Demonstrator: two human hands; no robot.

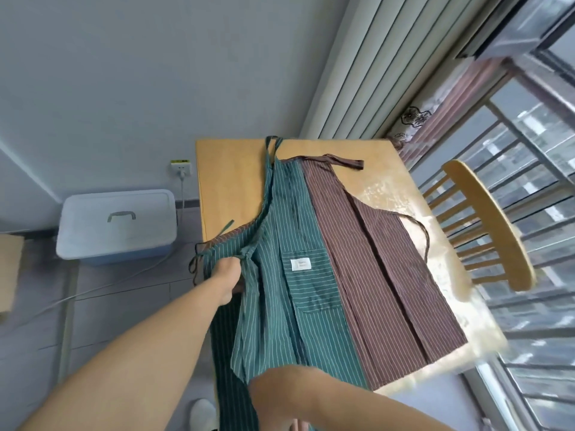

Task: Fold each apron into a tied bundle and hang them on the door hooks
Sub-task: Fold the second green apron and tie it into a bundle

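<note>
A person's left hand (228,279) grips the gathered edge of a green striped apron (280,244) spread on a wooden tabletop (230,169), while the right hand (277,387) holds the apron's lower end near the table's near edge. A brown striped apron (389,259) lies flat just beside and partly under the green one, its neck strap toward the far end. A wooden chair (488,225) stands by the window (529,150), and a lidded plastic storage box (116,225) sits on the floor near a wall socket (181,169).
</note>
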